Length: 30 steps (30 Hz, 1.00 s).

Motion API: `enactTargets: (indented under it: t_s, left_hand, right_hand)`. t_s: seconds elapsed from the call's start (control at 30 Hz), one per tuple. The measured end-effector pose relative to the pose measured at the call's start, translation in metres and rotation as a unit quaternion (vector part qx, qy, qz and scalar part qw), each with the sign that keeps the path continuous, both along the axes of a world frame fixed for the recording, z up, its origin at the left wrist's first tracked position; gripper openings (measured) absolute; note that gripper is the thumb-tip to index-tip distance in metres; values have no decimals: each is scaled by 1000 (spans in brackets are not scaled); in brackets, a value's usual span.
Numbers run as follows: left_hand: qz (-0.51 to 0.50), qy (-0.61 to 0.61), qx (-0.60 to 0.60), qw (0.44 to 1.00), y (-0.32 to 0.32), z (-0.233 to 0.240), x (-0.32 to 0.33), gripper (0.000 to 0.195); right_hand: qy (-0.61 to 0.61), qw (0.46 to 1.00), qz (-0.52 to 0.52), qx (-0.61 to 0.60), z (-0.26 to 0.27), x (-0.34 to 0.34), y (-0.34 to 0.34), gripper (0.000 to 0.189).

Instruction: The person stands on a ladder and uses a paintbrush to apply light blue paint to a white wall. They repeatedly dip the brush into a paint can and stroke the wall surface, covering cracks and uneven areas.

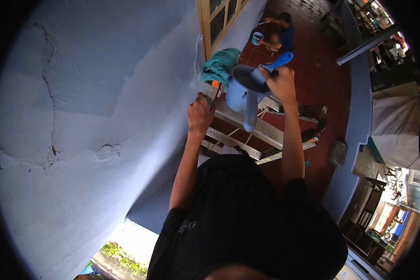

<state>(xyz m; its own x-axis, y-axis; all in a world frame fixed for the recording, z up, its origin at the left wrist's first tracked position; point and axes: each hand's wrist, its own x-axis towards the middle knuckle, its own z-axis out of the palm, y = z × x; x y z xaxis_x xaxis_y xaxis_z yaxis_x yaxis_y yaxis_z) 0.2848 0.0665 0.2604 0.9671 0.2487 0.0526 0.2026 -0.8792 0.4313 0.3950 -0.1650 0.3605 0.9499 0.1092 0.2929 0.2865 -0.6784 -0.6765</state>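
My left hand (200,113) grips the side rail of an aluminium stepladder (248,120), near an orange end piece. Over the ladder's top hangs a crumpled green cloth (221,66). A light blue plastic dipper (236,92) with a long handle sits at the ladder top and holds paint. My right hand (282,84) holds a paintbrush (280,61) with a blue handle, its head down inside the dipper. The bristles are hidden by the rim and the paint. To my left rises a pale blue painted wall (140,87) with patches of differing shade.
Cracks (49,84) and flaking run down the wall. A wooden-framed window (213,31) lies ahead. Another person (286,35) crouches on the red tiled floor (311,77), holding a blue paint pot (257,37). A low blue wall (358,105) and a post (367,45) stand right.
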Motion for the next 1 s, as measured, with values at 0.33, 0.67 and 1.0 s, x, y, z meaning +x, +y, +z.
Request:
enactTargets:
  t_s: [0.33,0.67,1.0]
  left_hand:
    - [15,-1,-14,1000,-2,4,-2,37]
    - [6,5,-30,1000,-1,3,-2,41]
    - [13,9,-33,999,-1,3,-1,45]
  right_hand:
    - [30,997,7,-69,-20,20,11,31]
    - [6,999,13,-34,-19,13,9,28]
    - [12,999,8,-33,-24,15,3,28]
